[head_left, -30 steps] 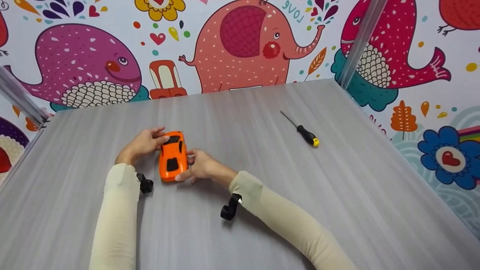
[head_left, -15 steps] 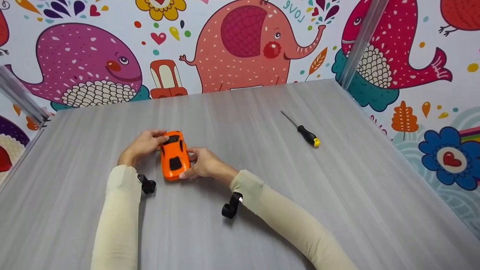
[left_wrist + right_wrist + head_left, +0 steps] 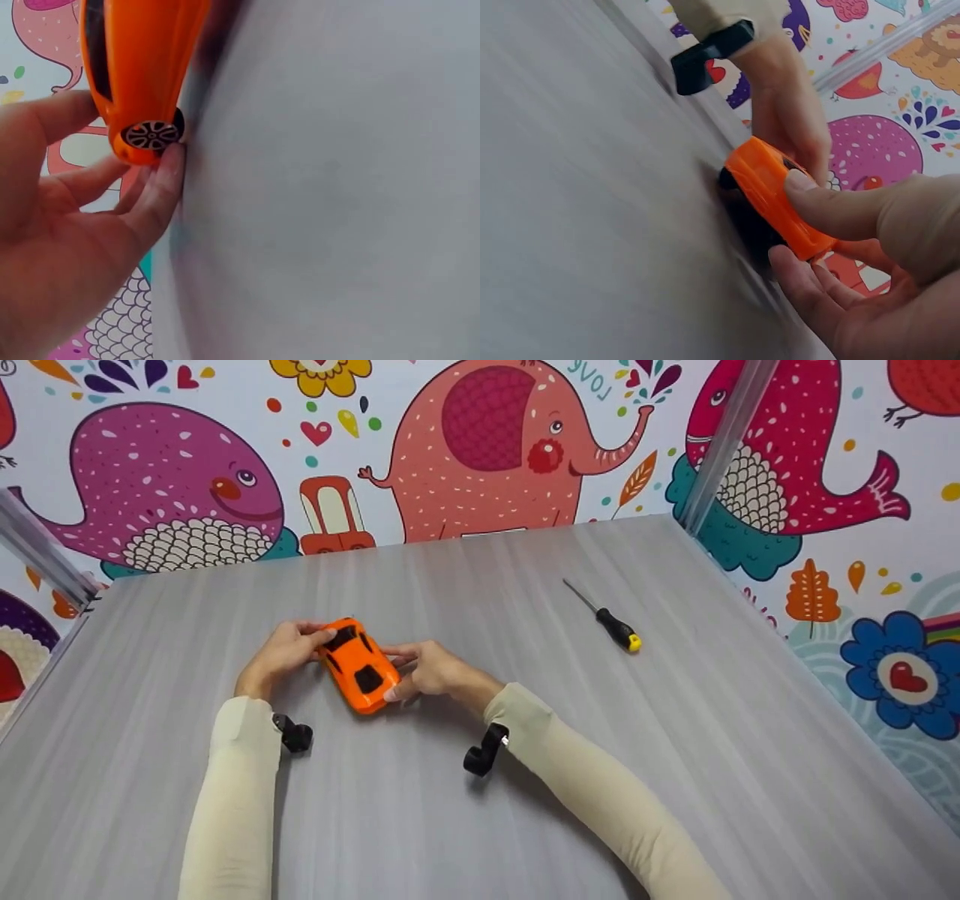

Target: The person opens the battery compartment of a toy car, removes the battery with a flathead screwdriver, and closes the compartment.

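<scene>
The person holds an orange toy car (image 3: 352,658) above or on the table (image 3: 420,825) in both hands, and the car has just swung: its near end now points off towards the person's right, where a moment ago it pointed almost straight back at them. The far end stays about where it was, so the turn seems to come from the right hand (image 3: 439,669), which has moved outward along with the near end. That hand pinches the car there, thumb on top and a fingertip low against the underside. The left hand (image 3: 285,652) grips the far end from the car's left, thumb on the upper side and a fingertip by a wheel (image 3: 152,135). Both hands, then, are clamped on the car, and the work in hand looks like turning it rather than releasing it (whether its wheels touch the table cannot be told). Well apart from the car, to its right and somewhat farther from the person, a screwdriver (image 3: 617,628) lies untouched, its place on the table unchanged. Beyond the car, past the table's far edge, stands a wall (image 3: 487,499) printed with cartoon animals
</scene>
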`<state>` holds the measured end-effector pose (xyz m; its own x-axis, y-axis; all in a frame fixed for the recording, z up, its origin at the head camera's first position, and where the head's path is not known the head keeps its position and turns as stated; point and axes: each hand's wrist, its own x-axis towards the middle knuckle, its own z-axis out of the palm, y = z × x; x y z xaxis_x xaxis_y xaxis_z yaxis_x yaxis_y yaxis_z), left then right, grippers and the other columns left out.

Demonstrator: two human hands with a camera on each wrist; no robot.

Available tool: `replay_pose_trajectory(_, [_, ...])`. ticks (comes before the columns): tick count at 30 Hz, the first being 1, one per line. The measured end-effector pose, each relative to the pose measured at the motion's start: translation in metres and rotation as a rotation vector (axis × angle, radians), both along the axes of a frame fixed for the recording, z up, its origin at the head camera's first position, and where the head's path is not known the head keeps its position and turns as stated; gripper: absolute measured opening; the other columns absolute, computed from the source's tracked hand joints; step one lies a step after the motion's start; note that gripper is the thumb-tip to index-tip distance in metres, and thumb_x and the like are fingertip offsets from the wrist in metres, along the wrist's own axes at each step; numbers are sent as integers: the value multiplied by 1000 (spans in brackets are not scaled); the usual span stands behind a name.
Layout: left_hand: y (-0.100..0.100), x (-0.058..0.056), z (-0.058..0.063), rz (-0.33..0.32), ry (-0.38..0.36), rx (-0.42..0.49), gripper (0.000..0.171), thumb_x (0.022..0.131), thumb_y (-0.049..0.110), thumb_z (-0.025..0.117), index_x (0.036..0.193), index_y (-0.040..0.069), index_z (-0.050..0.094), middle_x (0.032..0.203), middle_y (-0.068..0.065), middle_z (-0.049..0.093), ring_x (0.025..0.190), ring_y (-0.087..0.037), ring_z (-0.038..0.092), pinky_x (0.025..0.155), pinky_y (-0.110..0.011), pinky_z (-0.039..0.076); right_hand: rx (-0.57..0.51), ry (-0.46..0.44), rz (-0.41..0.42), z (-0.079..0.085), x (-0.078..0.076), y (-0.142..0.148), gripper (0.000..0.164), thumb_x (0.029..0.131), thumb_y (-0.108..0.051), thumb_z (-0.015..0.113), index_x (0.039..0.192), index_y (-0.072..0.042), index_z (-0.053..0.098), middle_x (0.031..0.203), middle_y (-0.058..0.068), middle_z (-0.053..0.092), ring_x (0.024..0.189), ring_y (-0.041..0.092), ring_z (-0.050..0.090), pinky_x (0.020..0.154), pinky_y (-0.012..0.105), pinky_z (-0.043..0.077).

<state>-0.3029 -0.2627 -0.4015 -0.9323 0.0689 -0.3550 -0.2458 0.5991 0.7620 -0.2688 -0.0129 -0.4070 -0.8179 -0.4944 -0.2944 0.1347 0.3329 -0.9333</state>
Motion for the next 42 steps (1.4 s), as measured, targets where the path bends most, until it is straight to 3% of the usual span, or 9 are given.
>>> replay_pose_trajectory(8, [4, 5, 4, 35, -7, -21, 56, 106, 35, 47, 146, -5, 44, 138, -21, 51, 107, -20, 52, 83, -17, 53, 26, 23, 5, -1, -7, 15, 74, 74, 5, 84, 139, -22, 61, 137, 13, 62, 92, 16, 68, 77, 21, 58])
replay_pose_trajectory(12, [5, 9, 5, 43, -5, -33, 56, 104, 34, 50, 142, -7, 48, 133, -20, 54, 100, -17, 56, 80, -16, 55, -18, -15, 11, -5, -9, 23, 71, 75, 6, 83, 138, -20, 62, 139, 12, 62, 104, 19, 68, 79, 24, 61])
replay_pose_trajectory(21, [11, 20, 10, 144, -83, 7, 51, 101, 31, 56, 133, -8, 49, 129, -14, 51, 104, -18, 60, 91, -24, 59, -58, -90, -15, -10, -13, 42, 58, 80, 2, 80, 134, -13, 65, 136, 8, 64, 96, 15, 68, 83, 26, 61])
replay_pose_trajectory(27, [15, 26, 9, 141, -92, 74, 47, 102, 26, 55, 132, -10, 49, 136, -20, 50, 100, -14, 63, 90, -24, 60, -63, -84, -39, -11, -12, 50, 53, 82, -1, 79, 132, -11, 66, 136, 11, 64, 92, 14, 70, 85, 27, 61])
replay_pose_trajectory(32, [18, 29, 6, 126, -92, 190, 55, 102, 22, 57, 141, -14, 41, 141, -26, 46, 93, -12, 64, 93, -28, 59, -48, -31, -43, -10, -12, 59, 48, 85, -10, 79, 132, -12, 67, 133, 9, 67, 93, 11, 69, 91, 24, 57])
replay_pose_trajectory(37, [22, 30, 7, 125, -119, 275, 67, 103, 24, 57, 156, -1, 26, 154, -28, 36, 106, -18, 60, 101, -33, 56, -106, -40, -46, -8, -14, 72, 46, 90, -11, 75, 135, -13, 65, 130, 13, 68, 93, 16, 71, 90, 28, 59])
replay_pose_trajectory(42, [29, 31, 8, 110, -132, 339, 67, 102, 24, 58, 157, 1, 27, 149, -26, 41, 94, -12, 65, 100, -32, 57, -163, -89, -56, -7, -17, 86, 45, 93, -8, 69, 137, -13, 62, 133, 15, 66, 98, 20, 73, 92, 34, 61])
